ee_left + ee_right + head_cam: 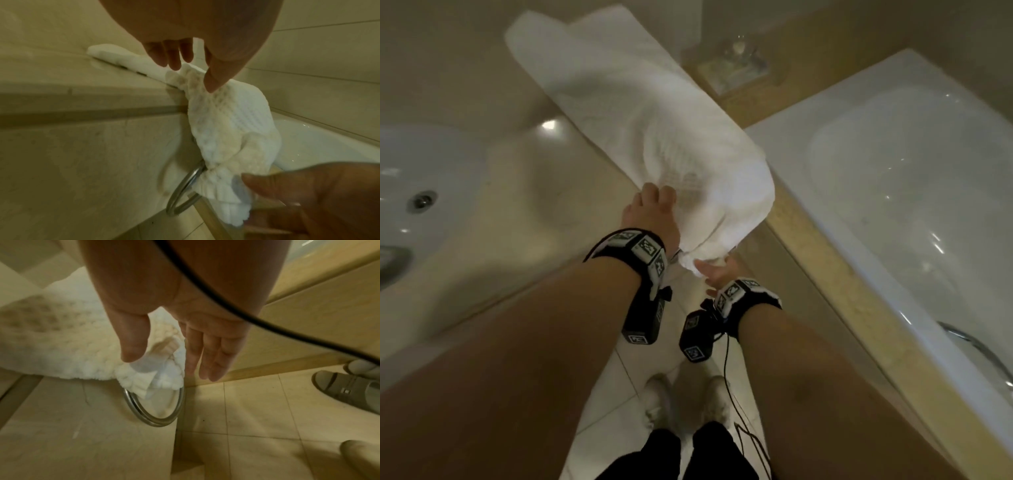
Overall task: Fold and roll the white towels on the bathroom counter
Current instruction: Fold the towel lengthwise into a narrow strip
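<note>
A white waffle-weave towel (654,120) lies folded lengthwise across the beige counter (517,212), and its near end hangs over the counter's edge. My left hand (654,205) pinches the towel's edge at the counter's rim; in the left wrist view the towel (226,121) bunches up between the thumb and fingers of that hand (193,76). My right hand (717,272) is lower, palm up, under the hanging end. In the right wrist view its fingers (205,353) are straight, and the towel's end (156,374) lies between them and the thumb.
A metal towel ring (154,421) hangs on the cabinet front just under the towel's end. A sink (421,178) is at the left and a white bathtub (893,171) at the right. A tray with glassware (739,68) sits at the back. A slipper (345,391) is on the tiled floor.
</note>
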Demonstrator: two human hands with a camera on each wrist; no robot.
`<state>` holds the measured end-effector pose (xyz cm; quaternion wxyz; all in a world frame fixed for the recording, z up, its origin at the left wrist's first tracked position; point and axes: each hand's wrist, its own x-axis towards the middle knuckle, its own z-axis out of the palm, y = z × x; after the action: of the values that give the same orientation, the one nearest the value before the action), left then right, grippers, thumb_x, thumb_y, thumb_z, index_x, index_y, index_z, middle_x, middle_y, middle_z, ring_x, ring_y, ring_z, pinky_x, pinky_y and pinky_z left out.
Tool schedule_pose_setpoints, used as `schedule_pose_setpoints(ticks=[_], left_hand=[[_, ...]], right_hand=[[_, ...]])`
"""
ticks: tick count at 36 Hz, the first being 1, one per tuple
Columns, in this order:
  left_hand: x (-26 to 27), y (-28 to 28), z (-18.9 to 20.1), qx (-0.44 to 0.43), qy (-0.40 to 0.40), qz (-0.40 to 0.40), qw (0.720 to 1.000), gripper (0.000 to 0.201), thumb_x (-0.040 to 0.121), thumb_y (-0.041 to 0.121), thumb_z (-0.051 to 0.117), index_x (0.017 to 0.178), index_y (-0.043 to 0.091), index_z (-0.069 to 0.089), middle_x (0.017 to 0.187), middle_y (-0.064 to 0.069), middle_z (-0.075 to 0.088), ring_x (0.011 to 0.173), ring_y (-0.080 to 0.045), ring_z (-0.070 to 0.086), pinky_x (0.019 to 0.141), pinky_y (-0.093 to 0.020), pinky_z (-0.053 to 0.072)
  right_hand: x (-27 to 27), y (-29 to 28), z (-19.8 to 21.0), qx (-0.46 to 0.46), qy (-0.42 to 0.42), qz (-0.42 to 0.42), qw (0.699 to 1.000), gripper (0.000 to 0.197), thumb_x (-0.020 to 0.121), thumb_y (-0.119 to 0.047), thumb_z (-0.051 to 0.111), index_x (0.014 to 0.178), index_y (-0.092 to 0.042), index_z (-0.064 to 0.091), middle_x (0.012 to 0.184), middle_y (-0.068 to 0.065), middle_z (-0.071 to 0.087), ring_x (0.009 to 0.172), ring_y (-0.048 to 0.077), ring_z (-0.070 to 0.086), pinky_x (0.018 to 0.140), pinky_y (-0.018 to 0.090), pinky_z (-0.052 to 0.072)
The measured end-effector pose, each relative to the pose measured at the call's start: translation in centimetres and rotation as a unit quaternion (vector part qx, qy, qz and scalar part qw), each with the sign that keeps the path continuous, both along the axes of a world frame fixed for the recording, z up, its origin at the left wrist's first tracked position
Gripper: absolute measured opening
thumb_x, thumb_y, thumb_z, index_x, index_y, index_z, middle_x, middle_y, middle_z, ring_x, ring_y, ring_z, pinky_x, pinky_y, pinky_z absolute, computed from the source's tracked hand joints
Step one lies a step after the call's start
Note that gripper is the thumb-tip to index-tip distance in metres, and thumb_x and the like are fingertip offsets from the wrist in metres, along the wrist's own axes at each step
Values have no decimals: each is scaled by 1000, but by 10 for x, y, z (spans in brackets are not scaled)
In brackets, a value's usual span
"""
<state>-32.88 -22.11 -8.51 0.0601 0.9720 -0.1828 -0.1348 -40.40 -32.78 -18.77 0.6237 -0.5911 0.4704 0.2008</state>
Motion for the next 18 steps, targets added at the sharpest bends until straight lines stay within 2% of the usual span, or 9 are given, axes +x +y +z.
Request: schedule_pose_setpoints(ticks=[3, 4, 6, 8, 9, 11, 13, 16, 18], left_hand=[[-4, 0, -4, -19, 83, 35, 996, 28, 96, 19, 41, 121, 9, 33, 96, -10, 58, 71, -25, 53, 63, -35, 40], [-5, -1, -8, -14, 91, 40, 995, 30, 97, 23, 40, 123, 9, 33, 91, -11, 61, 69, -27, 56, 61, -34, 41], [-8, -2, -12, -6, 75, 62, 995, 34, 95, 30, 43, 121, 10, 39, 97, -14, 63, 84, -33, 61, 69, -39, 48], [-10, -8, -16, -18, 58, 85, 995, 33, 92, 33, 48, 115, 11, 43, 101, -16, 62, 90, -35, 61, 79, -45, 52], [-10, -10, -17, -28, 59, 96, 993, 32, 91, 33, 49, 114, 11, 44, 100, -16, 62, 90, -35, 61, 80, -47, 52], [-13, -13, -18, -36, 54, 112, 992, 32, 90, 31, 51, 114, 11, 44, 99, -16, 62, 89, -36, 62, 80, -49, 52], [-14, -15, -24, -34, 72, 139, 987, 32, 91, 27, 51, 117, 10, 43, 96, -15, 63, 82, -34, 60, 76, -46, 51], [-16, -17, -29, -81, 89, 176, 977, 32, 93, 18, 48, 121, 5, 39, 83, -10, 61, 70, -27, 53, 68, -36, 42], [-15, -21, -27, -93, 81, 201, 972, 29, 94, 16, 50, 117, 6, 36, 68, -4, 44, 66, -23, 47, 63, -33, 37]], right_hand=[[-1, -5, 0, 12, -28, 22, 999, 60, 88, -29, 63, 138, -4, 40, 137, 14, 50, 122, 32, 52, 102, 45, 44], [-2, -7, 1, 10, -31, 40, 999, 55, 90, -30, 61, 135, -4, 44, 136, 15, 52, 120, 32, 53, 102, 46, 45], [-1, -11, -2, 16, -30, 67, 997, 47, 92, -29, 59, 129, -1, 52, 131, 17, 56, 112, 32, 58, 98, 44, 48], [0, -15, -4, 34, -16, 82, 996, 41, 94, -22, 56, 126, 4, 52, 129, 20, 56, 103, 32, 61, 80, 33, 51], [0, -17, -6, 41, -16, 82, 996, 40, 95, -18, 54, 127, 7, 50, 130, 21, 55, 108, 34, 59, 72, 29, 49], [-2, -23, -11, 60, -20, 73, 995, 40, 95, -14, 55, 129, 6, 48, 131, 21, 54, 115, 33, 56, 66, 26, 46], [-7, -26, -8, 95, -17, 43, 994, 38, 93, -10, 58, 129, 0, 49, 125, 15, 58, 101, 23, 59, 67, 27, 46], [-15, -30, -5, 127, -49, 11, 991, 35, 92, -12, 60, 125, -10, 50, 96, 6, 62, 72, 12, 55, 67, 25, 45], [-19, -33, -4, 139, -64, -9, 988, 35, 91, -19, 62, 123, -14, 48, 104, 7, 64, 87, 18, 62, 81, 31, 50]])
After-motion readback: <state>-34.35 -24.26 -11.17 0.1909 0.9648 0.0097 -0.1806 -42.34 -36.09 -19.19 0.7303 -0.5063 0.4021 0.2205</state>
